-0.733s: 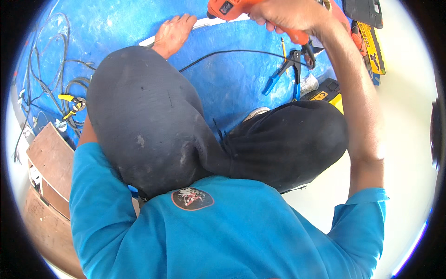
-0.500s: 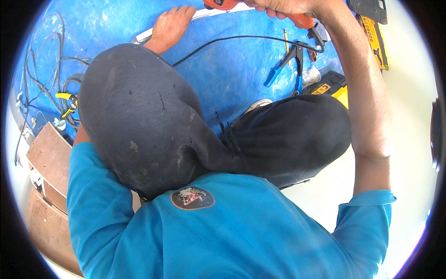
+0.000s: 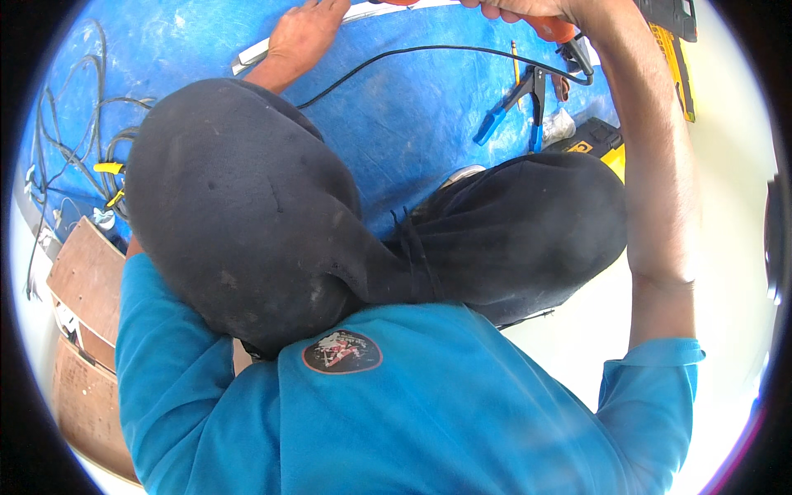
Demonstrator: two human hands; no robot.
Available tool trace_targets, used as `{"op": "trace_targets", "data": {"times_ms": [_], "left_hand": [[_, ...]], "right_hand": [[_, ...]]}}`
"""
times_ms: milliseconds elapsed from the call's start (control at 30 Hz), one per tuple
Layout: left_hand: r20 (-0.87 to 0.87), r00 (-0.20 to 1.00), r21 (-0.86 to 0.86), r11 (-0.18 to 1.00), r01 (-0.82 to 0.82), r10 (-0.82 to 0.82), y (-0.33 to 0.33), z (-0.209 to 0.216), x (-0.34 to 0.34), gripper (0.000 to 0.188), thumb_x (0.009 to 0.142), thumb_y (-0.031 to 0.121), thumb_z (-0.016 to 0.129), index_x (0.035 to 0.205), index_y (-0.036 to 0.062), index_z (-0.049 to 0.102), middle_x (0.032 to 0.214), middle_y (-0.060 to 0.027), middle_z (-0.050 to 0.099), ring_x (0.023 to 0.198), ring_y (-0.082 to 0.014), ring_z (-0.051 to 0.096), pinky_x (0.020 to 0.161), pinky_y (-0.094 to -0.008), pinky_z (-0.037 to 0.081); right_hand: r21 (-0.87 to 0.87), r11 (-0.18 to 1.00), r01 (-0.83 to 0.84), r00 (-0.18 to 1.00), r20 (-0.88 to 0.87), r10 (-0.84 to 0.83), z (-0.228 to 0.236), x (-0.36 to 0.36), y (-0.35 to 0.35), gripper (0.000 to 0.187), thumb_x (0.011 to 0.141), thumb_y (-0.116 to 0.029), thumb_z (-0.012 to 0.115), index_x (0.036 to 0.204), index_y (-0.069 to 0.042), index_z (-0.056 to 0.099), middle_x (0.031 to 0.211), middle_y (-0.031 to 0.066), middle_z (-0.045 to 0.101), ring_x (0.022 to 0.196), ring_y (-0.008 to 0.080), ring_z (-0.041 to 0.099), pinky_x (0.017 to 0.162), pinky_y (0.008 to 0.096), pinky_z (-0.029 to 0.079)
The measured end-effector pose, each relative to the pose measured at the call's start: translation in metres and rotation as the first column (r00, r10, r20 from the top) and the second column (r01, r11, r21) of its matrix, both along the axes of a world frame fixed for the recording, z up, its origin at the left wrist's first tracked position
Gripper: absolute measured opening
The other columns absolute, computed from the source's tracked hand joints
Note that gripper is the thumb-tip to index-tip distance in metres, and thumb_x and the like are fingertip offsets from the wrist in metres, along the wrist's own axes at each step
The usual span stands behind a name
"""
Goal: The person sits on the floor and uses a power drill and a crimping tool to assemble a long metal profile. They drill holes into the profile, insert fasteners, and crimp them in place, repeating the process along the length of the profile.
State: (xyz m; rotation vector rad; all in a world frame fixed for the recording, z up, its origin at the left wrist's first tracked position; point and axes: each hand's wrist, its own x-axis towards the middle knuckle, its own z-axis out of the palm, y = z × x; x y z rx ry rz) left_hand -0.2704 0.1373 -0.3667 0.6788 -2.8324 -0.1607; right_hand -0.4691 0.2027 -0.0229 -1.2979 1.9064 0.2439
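My right hand (image 3: 524, 7) is wrapped around the grip of an orange corded power tool (image 3: 553, 29) at the top edge. The tool's front end is cut off by the picture's edge, so its exact kind cannot be told. A black cord (image 3: 429, 48) runs from its grip in a loop and off to the left across the blue sheet. My left hand (image 3: 304, 37) lies over a long white strip (image 3: 375, 10), its fingers against it and their tips partly out of the picture. The strip's left end (image 3: 252, 56) pokes out beside my wrist.
Blue-handled pliers-like tool (image 3: 516, 103) and a pencil (image 3: 515, 62) lie on the blue sheet (image 3: 396, 107). Black-and-yellow cases (image 3: 594, 140) stand at right. Tangled black cable (image 3: 99, 107), yellow-handled pliers (image 3: 111, 169) and wooden boards (image 3: 87, 264) are at left. My bent knees fill the middle.
Both hands, the tool and the white strip sit slightly higher in the picture, with more of the tool cut off. The left fingers have shifted to the top edge.
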Motion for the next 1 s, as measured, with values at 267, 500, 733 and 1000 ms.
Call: {"op": "trace_targets", "data": {"times_ms": [267, 500, 733, 1000], "left_hand": [[0.014, 1.000, 0.030, 0.999, 0.014, -0.014, -0.001, 0.001, 0.000, 0.018, 0.099, 0.017, 0.066, 0.116, 0.0128, 0.059, 0.107, -0.0062, 0.068, 0.100, -0.0311, 0.072, 0.082, -0.0491, 0.062], [0.028, 0.999, 0.038, 0.999, 0.015, -0.016, -0.002, 0.001, -0.001, 0.018, 0.099, 0.017, 0.067, 0.115, 0.0124, 0.058, 0.107, -0.0073, 0.068, 0.101, -0.0318, 0.072, 0.082, -0.0504, 0.062], [0.042, 0.999, 0.038, 0.999, 0.003, -0.004, -0.002, 0.002, -0.001, 0.019, 0.100, 0.018, 0.066, 0.115, 0.0125, 0.058, 0.107, -0.0074, 0.068, 0.100, -0.0317, 0.072, 0.083, -0.0503, 0.062], [0.036, 0.999, 0.058, 0.998, 0.006, -0.008, -0.002, 0.003, -0.002, 0.019, 0.099, 0.019, 0.067, 0.114, 0.0127, 0.057, 0.106, -0.0081, 0.067, 0.099, -0.0319, 0.072, 0.080, -0.0497, 0.063]], "right_hand": [[-0.016, 0.999, 0.033, 0.996, 0.089, -0.032, -0.004, -0.013, 0.009, 0.031, 0.089, -0.008, 0.056, 0.103, 0.012, 0.074, 0.071, 0.0144, 0.069, 0.047, 0.0240, 0.061, 0.039, 0.0403, 0.043], [-0.147, 0.984, -0.100, 0.995, 0.000, 0.101, -0.027, -0.012, 0.012, 0.033, 0.088, -0.008, 0.058, 0.107, 0.014, 0.074, 0.084, 0.0244, 0.076, 0.069, 0.0346, 0.074, 0.060, 0.0461, 0.056], [-0.135, 0.984, -0.116, 0.993, -0.037, 0.112, -0.016, -0.012, 0.014, 0.037, 0.088, -0.010, 0.060, 0.111, 0.014, 0.075, 0.101, 0.0328, 0.078, 0.098, 0.0430, 0.078, 0.087, 0.0482, 0.059], [-0.073, 0.997, -0.035, 0.997, -0.073, 0.030, -0.006, 0.004, 0.012, 0.036, 0.086, -0.010, 0.059, 0.109, 0.014, 0.075, 0.093, 0.0312, 0.077, 0.089, 0.0422, 0.078, 0.077, 0.0489, 0.060]]}}
